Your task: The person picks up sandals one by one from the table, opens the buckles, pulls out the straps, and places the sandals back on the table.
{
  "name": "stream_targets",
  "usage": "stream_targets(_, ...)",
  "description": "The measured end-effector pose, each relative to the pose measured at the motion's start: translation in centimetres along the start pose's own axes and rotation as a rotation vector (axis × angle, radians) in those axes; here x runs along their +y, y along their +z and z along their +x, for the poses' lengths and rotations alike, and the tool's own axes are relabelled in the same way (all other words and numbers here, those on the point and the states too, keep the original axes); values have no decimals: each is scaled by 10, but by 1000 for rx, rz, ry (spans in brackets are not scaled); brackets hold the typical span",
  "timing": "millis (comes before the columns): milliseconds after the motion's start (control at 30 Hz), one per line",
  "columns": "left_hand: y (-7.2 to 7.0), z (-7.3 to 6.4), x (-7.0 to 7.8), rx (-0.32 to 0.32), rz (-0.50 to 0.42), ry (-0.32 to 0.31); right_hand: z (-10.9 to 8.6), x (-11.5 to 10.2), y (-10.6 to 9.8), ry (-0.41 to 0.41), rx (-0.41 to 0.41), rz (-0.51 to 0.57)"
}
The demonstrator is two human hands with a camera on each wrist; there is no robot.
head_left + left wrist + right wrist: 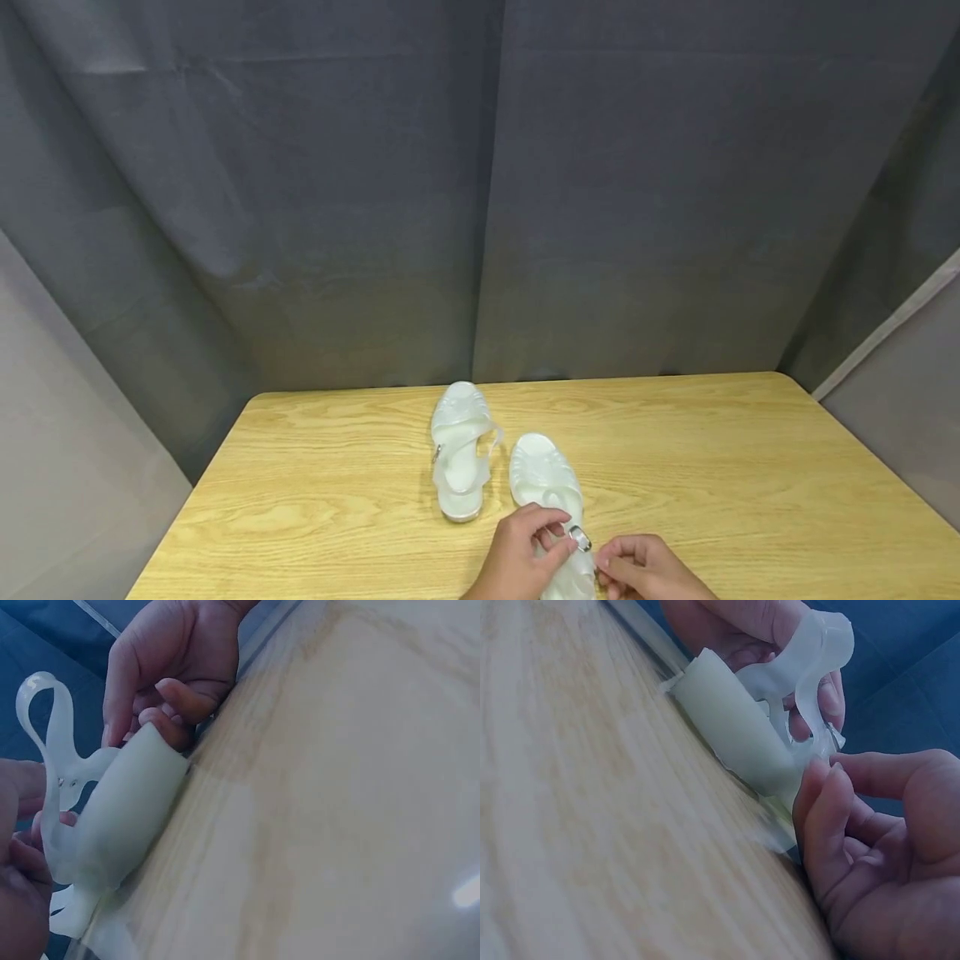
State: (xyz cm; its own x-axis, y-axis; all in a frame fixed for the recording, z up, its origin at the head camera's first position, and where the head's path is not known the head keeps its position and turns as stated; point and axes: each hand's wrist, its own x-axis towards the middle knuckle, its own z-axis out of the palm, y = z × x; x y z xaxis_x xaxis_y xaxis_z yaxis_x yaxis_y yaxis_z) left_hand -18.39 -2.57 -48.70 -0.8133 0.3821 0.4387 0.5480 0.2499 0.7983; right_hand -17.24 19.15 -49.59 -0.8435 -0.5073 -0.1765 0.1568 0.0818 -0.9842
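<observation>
Two pale, translucent jelly sandals are on the wooden table. In the head view, my left hand (521,550) reaches over the nearer sandal (543,475) and pinches its metal buckle (580,539) between thumb and fingers. Just right of that sandal, my right hand (645,567) has thumb and index fingertips together at its side. The right wrist view shows those fingertips (832,776) pinching the ankle strap (810,675) near its lower end, beside the heel part. The other sandal (461,433) lies farther back and left, its strap hanging loose.
The light wooden table (712,467) has rounded far corners. A dark grey curtain (637,208) hangs right behind its back edge, and paler panels (67,433) stand at the sides.
</observation>
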Motion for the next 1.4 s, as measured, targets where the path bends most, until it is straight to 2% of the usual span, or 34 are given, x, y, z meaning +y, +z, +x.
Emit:
stream_targets(100, -1, 1, 2, -29, 44, -12, 0, 1, 0, -8, -16, 9)
stream_targets(300, -1, 1, 2, -38, 91, 23, 0, 3, -1, -55, -40, 22)
stream_targets(833, 0, 3, 1, -51, 70, -36, -1, -1, 5, -40, -5, 83)
stream_targets(1100, 1, 2, -1, -23, 96, 8, 1, -4, 10, -3, 52, 68)
stream_targets(1400, 2, 2, 0, -24, 66, -12, 1, -6, 13, -20, 68, 118)
